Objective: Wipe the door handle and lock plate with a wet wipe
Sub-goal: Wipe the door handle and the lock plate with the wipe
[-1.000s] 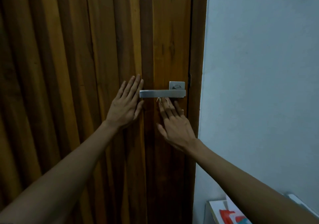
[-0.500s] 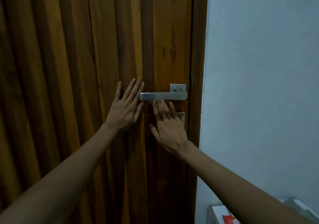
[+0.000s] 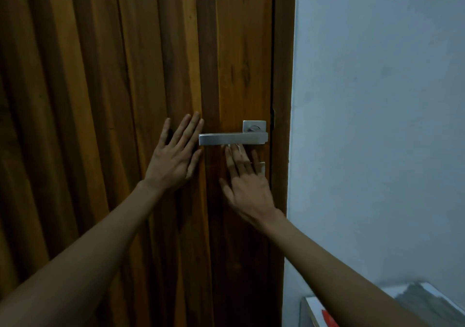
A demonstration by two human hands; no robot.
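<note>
A silver lever door handle (image 3: 232, 139) with a square rose plate (image 3: 254, 126) sits on a wooden slatted door (image 3: 113, 100). My left hand (image 3: 173, 158) lies flat and open on the door, its fingertips beside the handle's free end. Stretched flat just under the handle is my right hand (image 3: 245, 185). A small white bit of wet wipe (image 3: 229, 146) shows at its fingertips, pressed against the handle's underside. The lock plate (image 3: 262, 168) is mostly hidden behind my right fingers; only its silver right edge shows.
The door frame (image 3: 280, 74) runs down the right of the door, next to a pale blue-grey wall (image 3: 377, 125). At the bottom right corner lies a white box with a red mark (image 3: 317, 314) and a grey object (image 3: 422, 299).
My right hand has slid a little to the left under the handle, fingers still flat. My left hand stays pressed on the door.
</note>
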